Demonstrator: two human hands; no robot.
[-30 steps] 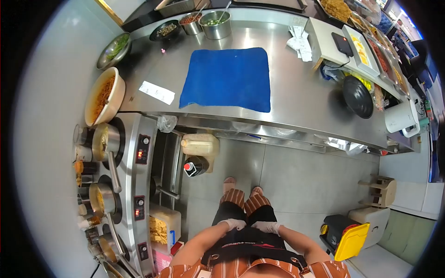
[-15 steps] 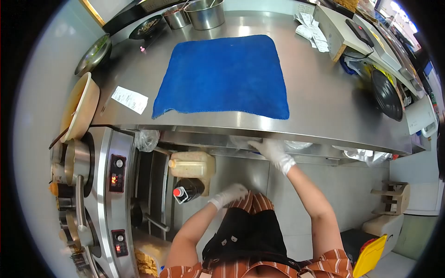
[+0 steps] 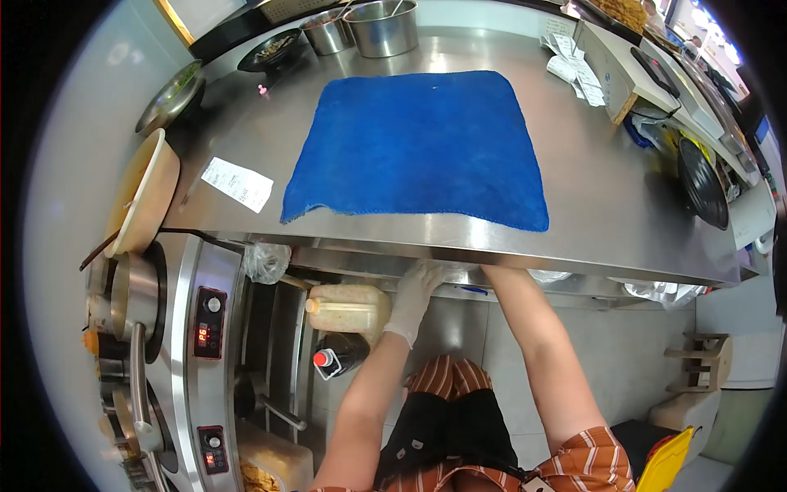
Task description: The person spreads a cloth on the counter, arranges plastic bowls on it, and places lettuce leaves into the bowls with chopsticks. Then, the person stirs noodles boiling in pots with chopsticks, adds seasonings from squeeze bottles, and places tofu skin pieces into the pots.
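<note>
My left hand, in a thin white glove, reaches to the shelf just under the counter's front edge. Its fingers are stretched out beside some clear plastic, and I see no object held in them. My right forearm passes beneath the counter edge, which hides the right hand. A small blue thing, too small to name, lies by the shelf's lip between the arms. Above on the steel counter a blue cloth is spread flat.
Left of my left arm stand a pale jug and a dark bottle with a red cap. Induction cookers with pots line the left side. On the counter are a receipt, steel pots and a black dish.
My left hand has moved from near my lap up to the shelf. My right hand has gone farther in, out of sight under the counter. The view has shifted slightly.
</note>
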